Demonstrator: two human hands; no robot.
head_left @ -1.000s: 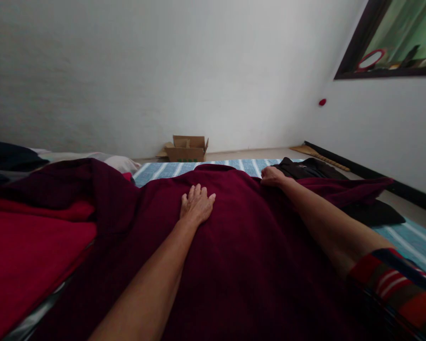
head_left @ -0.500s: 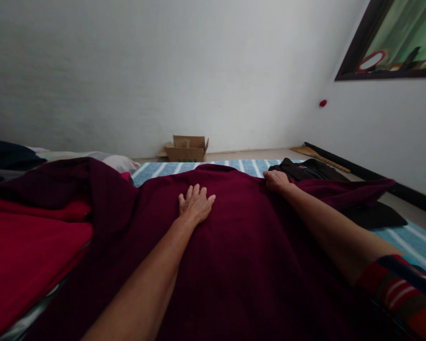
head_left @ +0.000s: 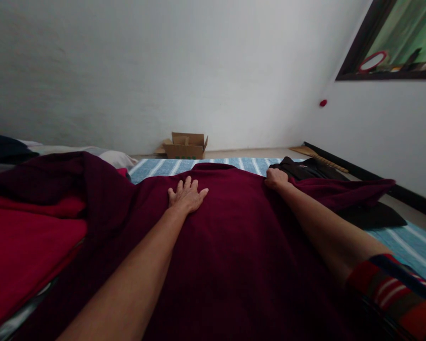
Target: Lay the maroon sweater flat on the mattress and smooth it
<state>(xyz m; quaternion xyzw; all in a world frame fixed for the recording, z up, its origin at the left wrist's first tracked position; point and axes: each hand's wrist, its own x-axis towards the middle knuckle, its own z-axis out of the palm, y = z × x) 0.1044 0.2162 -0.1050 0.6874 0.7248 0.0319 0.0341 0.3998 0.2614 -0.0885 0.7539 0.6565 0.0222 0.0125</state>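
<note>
A maroon long-sleeved top [head_left: 227, 246] lies spread out before me, its collar at the far end. One sleeve reaches out to the right, the other drapes over red clothing on the left. Flat on the cloth below the collar rests my left hand [head_left: 187, 194], its fingers spread. My right hand [head_left: 277, 179] is closed on the top's right shoulder near the sleeve seam; its fingertips are partly hidden.
Red folded clothing [head_left: 28, 255] lies at the left. Dark garments [head_left: 312, 168] sit at the right on a blue-and-white striped sheet [head_left: 156, 169]. An open cardboard box [head_left: 185, 147] stands by the far wall. A window [head_left: 404, 38] is at upper right.
My left hand has slid left and slightly away from me across the maroon top. My right hand keeps its hold at the shoulder.
</note>
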